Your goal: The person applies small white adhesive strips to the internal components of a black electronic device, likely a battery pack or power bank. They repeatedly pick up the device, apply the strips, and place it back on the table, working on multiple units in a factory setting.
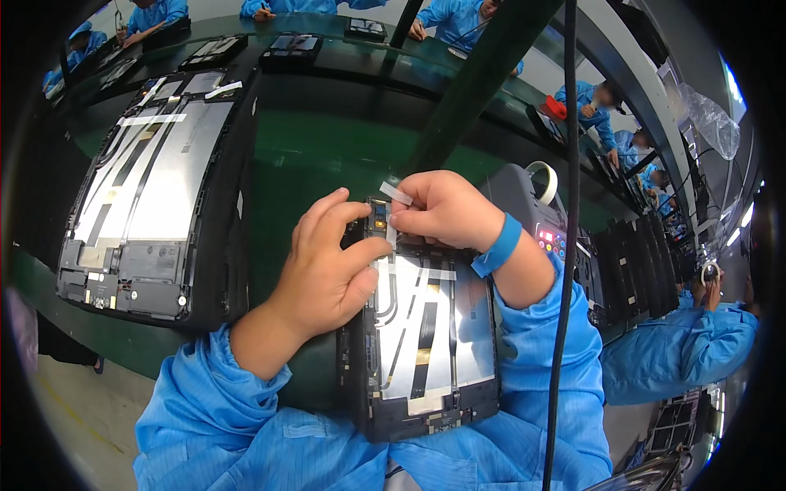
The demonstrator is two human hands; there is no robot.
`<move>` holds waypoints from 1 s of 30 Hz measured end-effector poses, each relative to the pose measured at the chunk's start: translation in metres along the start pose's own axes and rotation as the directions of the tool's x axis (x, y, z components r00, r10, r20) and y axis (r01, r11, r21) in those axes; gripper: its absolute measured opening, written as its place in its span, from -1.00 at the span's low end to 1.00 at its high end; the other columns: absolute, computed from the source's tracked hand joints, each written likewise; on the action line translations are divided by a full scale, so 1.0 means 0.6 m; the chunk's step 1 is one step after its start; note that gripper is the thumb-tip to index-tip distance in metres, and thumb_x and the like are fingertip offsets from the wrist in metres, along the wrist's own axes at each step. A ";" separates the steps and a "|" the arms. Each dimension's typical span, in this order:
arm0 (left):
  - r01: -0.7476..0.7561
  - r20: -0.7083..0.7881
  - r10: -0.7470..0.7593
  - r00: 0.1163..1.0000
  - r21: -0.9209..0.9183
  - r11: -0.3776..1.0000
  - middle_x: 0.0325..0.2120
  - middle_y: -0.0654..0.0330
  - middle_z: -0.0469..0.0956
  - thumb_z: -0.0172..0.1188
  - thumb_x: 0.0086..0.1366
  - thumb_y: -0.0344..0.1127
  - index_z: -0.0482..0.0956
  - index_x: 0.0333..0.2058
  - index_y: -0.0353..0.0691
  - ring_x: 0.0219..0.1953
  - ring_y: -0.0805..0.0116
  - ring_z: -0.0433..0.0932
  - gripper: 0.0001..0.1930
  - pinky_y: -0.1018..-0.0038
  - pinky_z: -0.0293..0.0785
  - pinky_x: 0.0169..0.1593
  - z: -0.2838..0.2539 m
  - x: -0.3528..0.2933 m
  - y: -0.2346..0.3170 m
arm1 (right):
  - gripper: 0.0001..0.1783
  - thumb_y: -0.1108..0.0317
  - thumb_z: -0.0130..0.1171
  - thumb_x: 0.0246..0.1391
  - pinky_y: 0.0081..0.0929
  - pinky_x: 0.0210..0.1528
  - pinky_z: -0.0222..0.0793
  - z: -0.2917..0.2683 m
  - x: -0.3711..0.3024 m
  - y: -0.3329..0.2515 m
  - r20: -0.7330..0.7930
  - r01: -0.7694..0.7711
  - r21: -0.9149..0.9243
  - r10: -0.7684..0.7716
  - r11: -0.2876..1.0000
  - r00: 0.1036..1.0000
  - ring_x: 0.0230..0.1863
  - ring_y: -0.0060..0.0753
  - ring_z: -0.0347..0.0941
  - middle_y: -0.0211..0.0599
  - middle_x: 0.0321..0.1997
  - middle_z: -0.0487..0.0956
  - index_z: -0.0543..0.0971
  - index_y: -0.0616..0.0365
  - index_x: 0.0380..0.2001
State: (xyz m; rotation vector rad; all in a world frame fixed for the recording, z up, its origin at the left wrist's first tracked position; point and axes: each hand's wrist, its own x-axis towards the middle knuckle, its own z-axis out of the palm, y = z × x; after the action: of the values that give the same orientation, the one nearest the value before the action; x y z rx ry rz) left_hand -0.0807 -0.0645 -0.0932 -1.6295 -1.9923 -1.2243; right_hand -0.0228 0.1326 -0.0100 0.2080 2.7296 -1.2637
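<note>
Carefully now: two hands met over an opened tablet-like device

The green desk point(299, 168) spread widest, with co-workers in blue at the far benches and one nearer, a person point(684, 348) off to the right. Next in size, over on the left, came a tall stack point(155, 196), its top unit bare, silver plate and black ribbons on show! Front and centre sat the opened device point(471, 327), right before the person, its lower end up against the blue garment point(303, 438). Beyond the right forearm stood a grey box point(524, 204) with red lit digits, a white ring point(541, 183) perched on top. And then the hands! The left hand point(332, 258) was fairly wide, fingers fanned, fingertips down on the device's upper left corner. The right hand point(438, 211) was narrow, thumb and index drawn together over that same top end, holding a short white strip point(396, 193) that jutted out leftward. A blue wristband point(499, 247) circled the right wrist. Smaller still, a pale tape piece point(390, 236) lay just below the right fingertips, close to the left index finger.
</note>
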 end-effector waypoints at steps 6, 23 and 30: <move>0.014 -0.012 -0.014 1.000 -0.003 1.000 0.01 -0.04 0.32 0.02 0.16 -0.15 0.60 -0.23 -0.13 0.17 -0.23 0.16 -0.70 0.02 0.08 0.21 0.004 -0.002 0.002 | -0.79 0.30 0.23 -0.07 -0.63 -0.67 0.22 0.012 0.009 -0.003 -0.048 -0.088 -0.063 0.085 0.994 0.995 -0.72 -0.67 0.30 -0.45 -0.65 0.47 0.51 0.24 -0.52; -0.019 -0.019 0.019 1.000 -0.008 1.000 -0.01 -0.03 0.32 0.05 0.10 -0.31 0.58 -0.20 -0.11 0.18 -0.19 0.15 -0.73 0.03 0.07 0.23 0.007 0.002 0.014 | -0.69 0.36 0.42 -0.22 -0.53 -0.71 0.21 0.001 0.006 -0.021 -0.077 -0.299 0.110 0.309 0.948 0.948 -0.71 -0.55 0.37 -0.32 -0.71 0.47 0.43 0.21 -0.58; -0.015 -0.039 0.017 0.999 0.051 0.999 -0.01 -0.01 0.33 0.04 0.14 -0.26 0.57 -0.18 -0.08 0.19 -0.16 0.15 -0.73 0.03 0.07 0.23 0.003 -0.016 0.001 | -0.75 0.25 0.32 -0.09 -0.46 -0.59 0.34 0.025 0.020 -0.028 -0.168 -0.264 -0.075 0.249 0.962 0.954 -0.64 -0.48 0.46 -0.31 -0.66 0.53 0.58 0.24 -0.57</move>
State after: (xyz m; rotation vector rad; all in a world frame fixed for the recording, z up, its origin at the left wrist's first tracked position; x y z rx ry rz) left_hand -0.0768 -0.0695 -0.1005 -1.5821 -1.9662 -1.1816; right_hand -0.0367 0.1110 -0.0093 0.6556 2.7680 -1.0831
